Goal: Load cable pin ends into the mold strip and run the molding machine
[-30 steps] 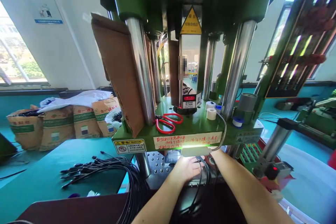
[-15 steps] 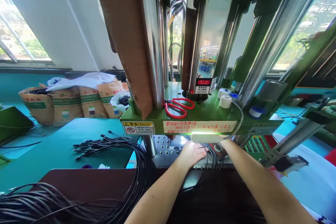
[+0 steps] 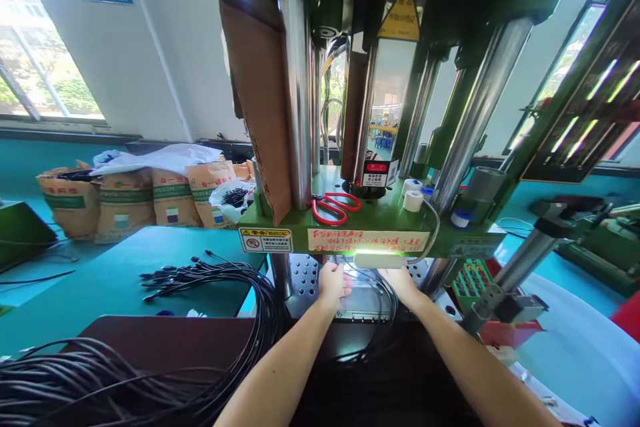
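Note:
In the head view, my left hand (image 3: 334,285) is under the green press beam, at the left side of a metal plate (image 3: 363,300). Its fingers point inward, loosely apart, and I see nothing gripped in them. On the plate's other side is my right hand (image 3: 401,284); a pale lamp bar (image 3: 380,260) hides its fingertips, so its grip cannot be made out. Thin black cables (image 3: 389,300) run across the plate between both hands and hang over its front edge.
Red-handled scissors (image 3: 336,208) and white tape rolls (image 3: 413,200) lie on the press beam (image 3: 370,217). Bundled black cables (image 3: 270,300) cover the left side. Paper sacks (image 3: 125,203) stand behind. A metal post (image 3: 525,260) rises at right.
My left hand has moved left, off the cables, to the plate's left side. My right hand has shifted left and shows more. The camera view has turned and tilted somewhat.

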Motion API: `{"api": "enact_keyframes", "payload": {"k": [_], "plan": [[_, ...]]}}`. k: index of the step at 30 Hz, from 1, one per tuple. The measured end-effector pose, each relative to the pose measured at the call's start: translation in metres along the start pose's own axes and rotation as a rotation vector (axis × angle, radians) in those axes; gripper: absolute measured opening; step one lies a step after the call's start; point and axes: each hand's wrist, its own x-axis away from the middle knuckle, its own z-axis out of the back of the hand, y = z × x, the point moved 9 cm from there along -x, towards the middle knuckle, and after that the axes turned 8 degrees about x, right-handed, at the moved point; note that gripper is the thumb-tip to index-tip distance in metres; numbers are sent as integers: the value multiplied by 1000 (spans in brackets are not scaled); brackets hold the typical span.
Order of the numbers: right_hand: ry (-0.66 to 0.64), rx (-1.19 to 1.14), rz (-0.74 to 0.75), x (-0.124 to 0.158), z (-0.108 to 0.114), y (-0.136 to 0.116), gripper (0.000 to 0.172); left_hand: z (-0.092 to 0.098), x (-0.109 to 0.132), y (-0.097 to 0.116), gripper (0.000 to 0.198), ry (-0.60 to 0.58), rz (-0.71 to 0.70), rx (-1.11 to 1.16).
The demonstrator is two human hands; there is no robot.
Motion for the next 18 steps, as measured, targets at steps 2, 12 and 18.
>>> {"api": "enact_keyframes", "payload": {"k": [2, 12, 18], "plan": [[7, 11, -21, 0, -2, 4, 30, 11, 0, 8, 18, 58, -93, -174], [-6, 11, -52, -4, -3, 6, 34, 13, 0, 39, 35, 89, -357, -787], [-32, 4, -3, -9, 13, -2, 30, 5, 10, 58, 30, 123, -414, -882]]}}
